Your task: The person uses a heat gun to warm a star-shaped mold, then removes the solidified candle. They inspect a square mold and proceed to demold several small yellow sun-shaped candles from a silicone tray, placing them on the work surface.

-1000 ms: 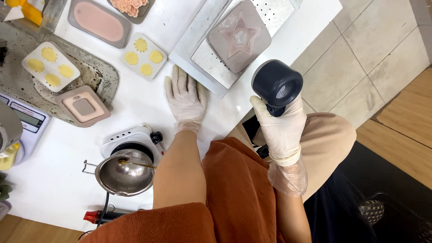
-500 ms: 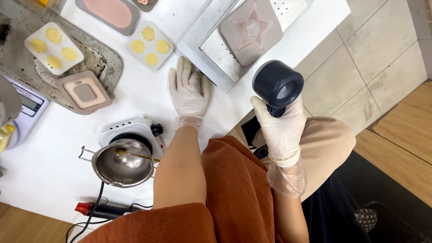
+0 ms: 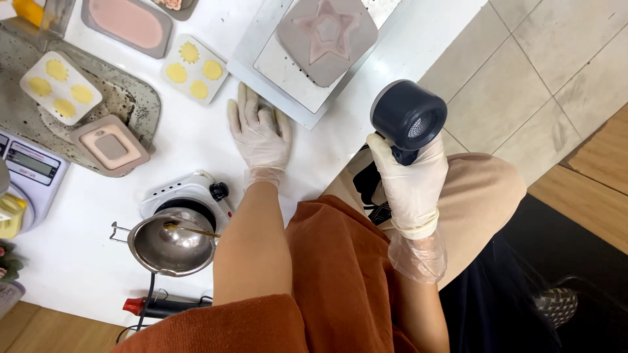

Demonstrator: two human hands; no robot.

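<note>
We are gripping the dark heat gun (image 3: 407,119) in our gloved right hand (image 3: 409,186), fingers wrapped tight around its handle, and holding it up off the table edge above our lap, with its round nozzle facing up toward the camera rather than at any mould. Our gloved left hand (image 3: 260,134) is lying flat on the white table (image 3: 85,261), fingers spread and holding nothing, its fingertips just touching the near edge of the metal tray (image 3: 252,55). To do this well, we judge that we are needing to keep the left hand steadying the tray while keeping its fingers clear of the hot air, and to turn the nozzle away from our own body and sleeve before bringing it over the work. The gun itself is looking compact: a short, stubby, dark navy barrel with a pale mesh grille showing in its mouth, and a handle hidden almost wholly inside our fist. On the tray, well apart from the gun, a greyish square mould with a pink star (image 3: 327,36) is sitting. Left of our flat hand a white mould with yellow flower shapes (image 3: 194,68) is resting, and nearer our body a small steel pot (image 3: 171,242) is standing on a little white hot plate (image 3: 196,196).
</note>
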